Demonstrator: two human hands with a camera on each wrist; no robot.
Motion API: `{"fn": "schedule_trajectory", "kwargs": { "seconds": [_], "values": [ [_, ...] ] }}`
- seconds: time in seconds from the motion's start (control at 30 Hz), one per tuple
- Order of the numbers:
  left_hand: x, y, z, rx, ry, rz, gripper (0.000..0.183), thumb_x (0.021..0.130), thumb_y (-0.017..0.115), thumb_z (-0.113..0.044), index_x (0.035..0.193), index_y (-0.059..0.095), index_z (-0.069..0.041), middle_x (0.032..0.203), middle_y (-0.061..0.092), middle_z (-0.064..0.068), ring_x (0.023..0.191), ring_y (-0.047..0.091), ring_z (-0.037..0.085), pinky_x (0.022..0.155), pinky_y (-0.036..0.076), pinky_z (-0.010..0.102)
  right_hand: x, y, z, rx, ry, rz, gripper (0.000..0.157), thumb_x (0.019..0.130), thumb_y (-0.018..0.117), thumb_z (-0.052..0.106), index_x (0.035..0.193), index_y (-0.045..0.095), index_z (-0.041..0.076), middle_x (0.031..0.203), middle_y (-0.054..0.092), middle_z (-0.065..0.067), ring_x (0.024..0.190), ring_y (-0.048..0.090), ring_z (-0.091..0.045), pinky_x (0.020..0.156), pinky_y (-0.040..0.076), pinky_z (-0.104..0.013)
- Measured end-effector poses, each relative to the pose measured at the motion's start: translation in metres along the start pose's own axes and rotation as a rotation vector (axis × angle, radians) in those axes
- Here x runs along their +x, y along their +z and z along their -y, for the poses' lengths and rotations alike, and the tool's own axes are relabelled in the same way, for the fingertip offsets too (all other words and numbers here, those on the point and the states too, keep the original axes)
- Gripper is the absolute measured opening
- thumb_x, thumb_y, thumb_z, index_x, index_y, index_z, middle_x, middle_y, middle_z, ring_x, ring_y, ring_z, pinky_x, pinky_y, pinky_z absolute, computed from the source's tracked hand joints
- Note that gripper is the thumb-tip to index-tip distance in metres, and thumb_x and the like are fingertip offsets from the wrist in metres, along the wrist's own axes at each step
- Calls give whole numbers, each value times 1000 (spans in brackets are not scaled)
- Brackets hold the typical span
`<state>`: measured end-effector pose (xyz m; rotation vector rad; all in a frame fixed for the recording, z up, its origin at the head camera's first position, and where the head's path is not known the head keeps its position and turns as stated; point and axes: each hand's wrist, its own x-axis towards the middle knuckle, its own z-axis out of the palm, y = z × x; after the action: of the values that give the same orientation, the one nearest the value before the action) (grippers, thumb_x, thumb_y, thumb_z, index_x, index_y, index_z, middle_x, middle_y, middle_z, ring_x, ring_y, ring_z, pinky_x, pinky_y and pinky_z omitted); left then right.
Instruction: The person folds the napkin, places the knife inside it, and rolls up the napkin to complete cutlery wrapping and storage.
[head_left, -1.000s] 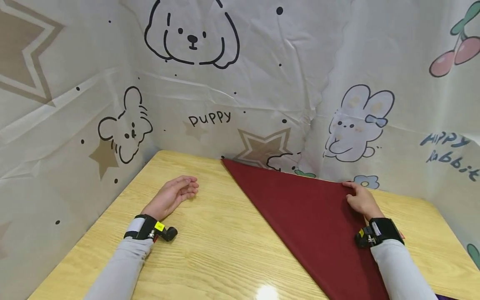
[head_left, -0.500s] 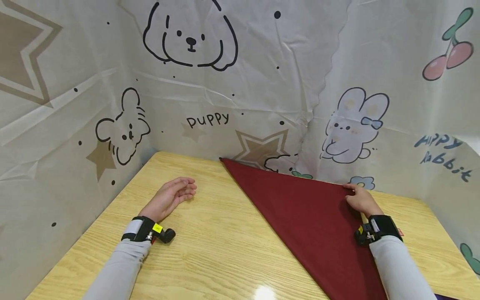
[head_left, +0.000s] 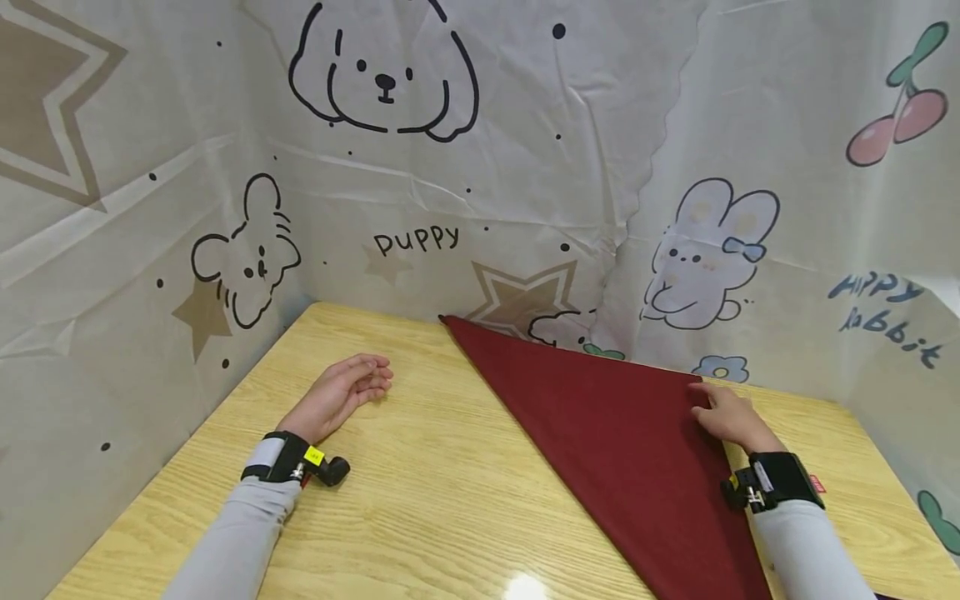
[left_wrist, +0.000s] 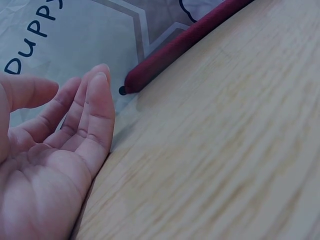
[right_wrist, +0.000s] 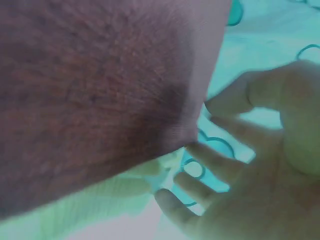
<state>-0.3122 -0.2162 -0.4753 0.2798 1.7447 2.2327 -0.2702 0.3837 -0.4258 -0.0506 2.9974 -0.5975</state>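
Observation:
A dark red cloth [head_left: 600,425], folded into a triangle, lies flat on the right part of the table, its far edge along the back. My right hand [head_left: 735,414] is at the cloth's back right corner. In the right wrist view that hand [right_wrist: 250,165] has loosely bent fingers close to the corner of the cloth [right_wrist: 100,90], with no cloth pinched between them. My left hand [head_left: 341,396] rests on the left of the table, fingers relaxed and holding nothing. In the left wrist view it [left_wrist: 60,150] is apart from the cloth's pointed tip [left_wrist: 145,72].
The light wooden table [head_left: 405,500] meets a pale curtain [head_left: 525,150] printed with animals and stars at the back and left. A dark item [head_left: 885,596] barely shows at the bottom right edge. Both wrists wear black bands with small cameras.
My right hand has slid off the cloth's far edge, slightly nearer and to the right, and its fingers have loosened. The left hand and the cloth stay in place.

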Motion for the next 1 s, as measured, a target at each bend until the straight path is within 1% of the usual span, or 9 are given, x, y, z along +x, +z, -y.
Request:
{"fn": "schedule_trajectory", "kwargs": {
  "seconds": [0.13, 0.3, 0.43, 0.5, 0.57, 0.67, 0.8, 0.9, 1.0],
  "values": [
    [1, -2, -3, -1, 5, -2, 47, 110, 44, -16, 142, 34, 17, 128, 56, 19, 108, 63, 18, 92, 53, 26, -4, -5, 2, 32, -20, 48, 53, 97, 52, 11, 136, 44, -23, 141, 40, -47, 131, 37, -63, 103, 29, -75],
    [1, -1, 1, -11, -1, -14, 43, 110, 44, -15, 141, 37, 14, 126, 56, 17, 106, 63, 17, 90, 53, 25, 0, -6, -5, 51, -10, 62, 56, 96, 51, 10, 138, 39, -25, 143, 35, -47, 134, 29, -64, 105, 26, -75],
    [1, 2, 6, -14, -2, -12, 43, 110, 43, -14, 141, 37, 15, 127, 56, 19, 104, 63, 15, 89, 54, 25, -4, -6, -8, 32, -35, 50, 56, 95, 54, 9, 138, 40, -25, 142, 36, -48, 134, 30, -64, 105, 23, -76],
    [1, 4, 7, -14, 0, -12, 45, 110, 43, -15, 141, 36, 16, 128, 56, 19, 104, 63, 15, 89, 54, 25, -9, -5, -8, 19, -42, 31, 57, 96, 55, 9, 138, 40, -25, 142, 38, -47, 133, 33, -64, 105, 24, -76],
    [0, 4, 7, -7, 4, -12, 46, 110, 43, -15, 142, 35, 17, 127, 56, 19, 104, 64, 15, 89, 54, 25, -18, -4, -6, 2, -51, 4, 55, 96, 56, 9, 138, 41, -24, 140, 41, -47, 130, 38, -63, 104, 31, -73],
    [0, 4, 7, 6, 4, -20, 45, 110, 43, -14, 141, 36, 17, 127, 56, 20, 105, 63, 16, 89, 54, 25, -43, -4, 2, -29, -54, -38, 53, 98, 56, 11, 137, 44, -22, 135, 47, -47, 125, 45, -63, 99, 40, -70],
    [1, 6, 7, 57, -27, -29, 41, 110, 42, -10, 140, 38, 17, 127, 55, 22, 107, 64, 19, 93, 54, 28, -92, -12, 16, -74, -36, -59, 48, 97, 59, 11, 135, 50, -17, 125, 57, -41, 110, 57, -58, 87, 50, -63],
    [5, 8, 7, 163, -69, -23, 37, 108, 43, -7, 138, 41, 17, 125, 56, 24, 107, 66, 21, 96, 54, 30, -130, -13, 24, -81, 46, 0, 44, 97, 60, 12, 133, 53, -13, 111, 67, -27, 95, 66, -41, 78, 55, -52],
    [10, 12, 5, 306, -120, -34, 35, 108, 45, -8, 136, 47, 13, 126, 57, 25, 105, 67, 22, 93, 55, 30, -164, -1, 18, -72, 137, 111, 43, 96, 61, 14, 128, 53, -13, 96, 69, -9, 81, 66, -21, 69, 55, -40]
  ]
}}
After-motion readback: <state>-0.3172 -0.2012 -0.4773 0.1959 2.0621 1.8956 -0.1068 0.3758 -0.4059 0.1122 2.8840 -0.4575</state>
